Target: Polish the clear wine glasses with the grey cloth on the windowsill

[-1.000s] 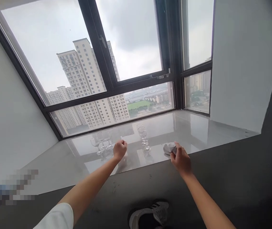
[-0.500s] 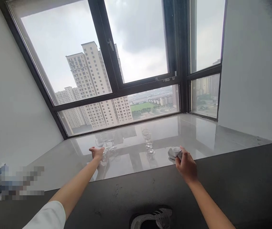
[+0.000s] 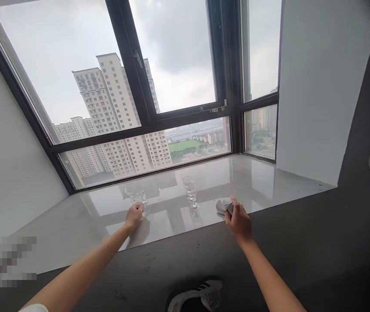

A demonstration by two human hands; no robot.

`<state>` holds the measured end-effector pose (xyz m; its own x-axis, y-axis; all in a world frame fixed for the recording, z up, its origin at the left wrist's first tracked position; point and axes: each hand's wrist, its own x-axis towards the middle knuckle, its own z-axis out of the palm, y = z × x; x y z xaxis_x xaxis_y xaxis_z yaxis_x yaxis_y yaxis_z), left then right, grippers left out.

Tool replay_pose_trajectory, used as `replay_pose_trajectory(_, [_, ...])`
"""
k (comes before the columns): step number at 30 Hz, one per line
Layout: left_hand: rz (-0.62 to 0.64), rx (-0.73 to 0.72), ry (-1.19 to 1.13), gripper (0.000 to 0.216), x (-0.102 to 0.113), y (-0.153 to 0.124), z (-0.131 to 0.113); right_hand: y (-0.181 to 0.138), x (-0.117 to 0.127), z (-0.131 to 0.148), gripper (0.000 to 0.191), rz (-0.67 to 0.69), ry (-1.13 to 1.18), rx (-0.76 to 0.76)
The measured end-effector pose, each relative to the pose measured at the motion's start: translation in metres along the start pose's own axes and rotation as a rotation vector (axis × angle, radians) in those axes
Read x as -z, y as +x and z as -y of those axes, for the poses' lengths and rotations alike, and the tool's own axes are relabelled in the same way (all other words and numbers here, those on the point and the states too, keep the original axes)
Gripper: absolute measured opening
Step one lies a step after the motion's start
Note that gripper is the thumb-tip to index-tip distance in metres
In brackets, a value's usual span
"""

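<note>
Left hand (image 3: pixel 134 215): now closing on a glass (image 3: pixel 137 200), having been open beside it a moment ago.
Right hand (image 3: pixel 238 222): still gripping a cloth (image 3: pixel 223 205) on the sill (image 3: pixel 263 182).
Between hands: two glasses (image 3: pixel 189 190) standing.

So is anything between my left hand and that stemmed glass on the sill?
Nothing visible: the left hand is already at the base of the nearest stemmed glass. The other glasses stand apart to its right, and the right hand holds a cloth.

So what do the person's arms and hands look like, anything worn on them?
Both forearms are bare, and the left hand and right hand wear no gloves. No watch or ring shows. A white short sleeve edge peeks in at the left upper arm.
</note>
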<state>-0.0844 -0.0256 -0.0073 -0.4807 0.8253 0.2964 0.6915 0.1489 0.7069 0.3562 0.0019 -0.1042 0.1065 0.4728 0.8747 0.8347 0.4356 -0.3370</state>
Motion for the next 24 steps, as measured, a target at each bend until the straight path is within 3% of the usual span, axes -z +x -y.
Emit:
replay_pose_trajectory(5, [0.153,-0.222,0.103,0.02,-0.039,-0.032,-0.042,0.001,0.003,0.002,0.053,0.016,-0.015,-0.022])
replay_pose_trajectory(10, [0.078,-0.323,0.357,0.026,-0.076,-0.058,-0.079,0.001,0.005,0.002,0.053,0.031,-0.01,-0.03])
replay_pose_trajectory(24, [0.044,-0.506,0.522,0.024,-0.075,-0.077,-0.091,0.001,0.0,0.001,0.054,0.01,0.044,-0.032])
